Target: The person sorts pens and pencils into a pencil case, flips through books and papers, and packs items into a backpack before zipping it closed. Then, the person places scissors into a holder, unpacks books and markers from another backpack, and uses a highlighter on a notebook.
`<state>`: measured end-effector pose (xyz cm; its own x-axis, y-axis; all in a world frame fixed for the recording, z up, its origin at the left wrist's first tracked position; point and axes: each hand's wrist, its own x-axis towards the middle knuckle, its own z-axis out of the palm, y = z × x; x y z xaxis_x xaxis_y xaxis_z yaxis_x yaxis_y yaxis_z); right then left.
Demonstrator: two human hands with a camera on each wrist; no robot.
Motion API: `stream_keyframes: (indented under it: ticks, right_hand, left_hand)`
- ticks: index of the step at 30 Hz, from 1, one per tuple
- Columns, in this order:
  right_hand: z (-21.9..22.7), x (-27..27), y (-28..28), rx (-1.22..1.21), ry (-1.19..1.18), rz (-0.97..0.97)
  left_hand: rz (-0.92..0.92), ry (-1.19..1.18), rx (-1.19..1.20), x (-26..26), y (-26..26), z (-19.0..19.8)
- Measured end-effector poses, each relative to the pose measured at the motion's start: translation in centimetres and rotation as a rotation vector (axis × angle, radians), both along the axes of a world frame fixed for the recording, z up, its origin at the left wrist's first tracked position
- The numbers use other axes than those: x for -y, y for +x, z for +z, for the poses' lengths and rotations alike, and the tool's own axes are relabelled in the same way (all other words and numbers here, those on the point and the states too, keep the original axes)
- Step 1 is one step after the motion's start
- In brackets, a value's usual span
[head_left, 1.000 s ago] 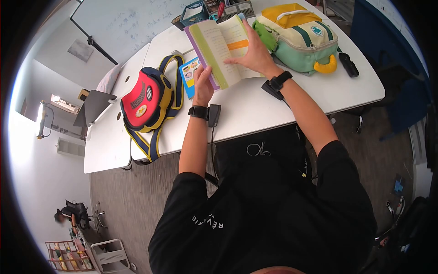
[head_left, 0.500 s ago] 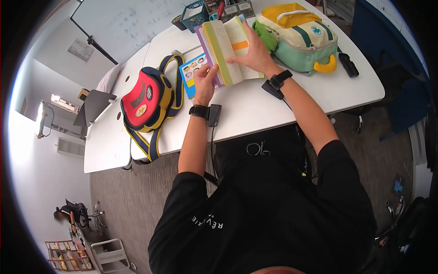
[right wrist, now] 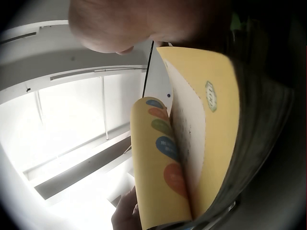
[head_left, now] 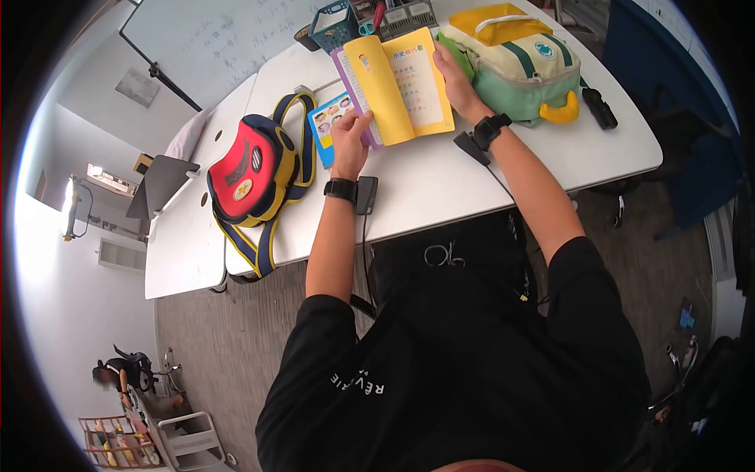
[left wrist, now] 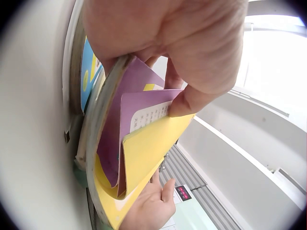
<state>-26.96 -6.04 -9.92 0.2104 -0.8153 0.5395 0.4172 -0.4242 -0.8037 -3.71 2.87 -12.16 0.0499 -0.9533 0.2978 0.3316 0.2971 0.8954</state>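
Observation:
An open book [head_left: 425,90] with yellow pages and a purple cover lies tilted in front of me in the head view. My left hand [head_left: 350,141] grips its left side, thumb [left wrist: 184,103] pressed on a stack of pages that bends over. In the right wrist view, a curled yellow page [right wrist: 158,167] with coloured drop shapes stands up from the spine. Along the book's right edge rests my right hand [head_left: 462,90], its thumb off the page. A blue booklet [head_left: 324,145] with cartoon faces lies partly under the left hand and the book.
On the white table [head_left: 440,189], a red school bag [head_left: 248,165] with navy and yellow straps lies at left. A green and cream backpack [head_left: 511,71] stands right of the book. Behind are a teal basket [head_left: 330,30] and a grey organizer [head_left: 405,20]. A black object [head_left: 599,108] lies far right.
The thick stack of pages has turned leftward, showing a yellow spread. My right thumb has come off the page, and the right hand has shifted to the right edge.

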Motion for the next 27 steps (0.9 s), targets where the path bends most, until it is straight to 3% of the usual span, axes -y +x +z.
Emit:
stream_keyframes:
  ticks: [9,17,23,25,26,27]
  right_hand:
    - [-0.4,0.3,0.0,-0.048,0.001,-0.048]
    - [-0.6,0.1,-0.2,0.011,0.008,0.037]
    - [-0.5,0.0,0.1,0.06,0.023,0.036]
    - [-0.5,-0.2,-0.1,0.041,0.066,0.048]
    - [-0.5,-0.1,-0.1,0.026,0.099,0.055]
    - [-0.9,0.2,-0.1,0.022,0.1,0.058]
  left_hand:
    - [-0.034,0.021,-0.021,0.1,0.4,-0.4]
    - [-0.081,0.02,-0.028,0.1,0.2,-0.2]
    - [-0.109,0.05,-0.219,-1.0,-0.2,0.7]
    - [-0.15,0.117,-0.183,-1.7,-0.4,1.4]
    - [-0.383,0.037,-0.125,0.2,2.0,-0.8]
    - [-0.38,0.036,-0.128,-0.2,1.6,-0.5]
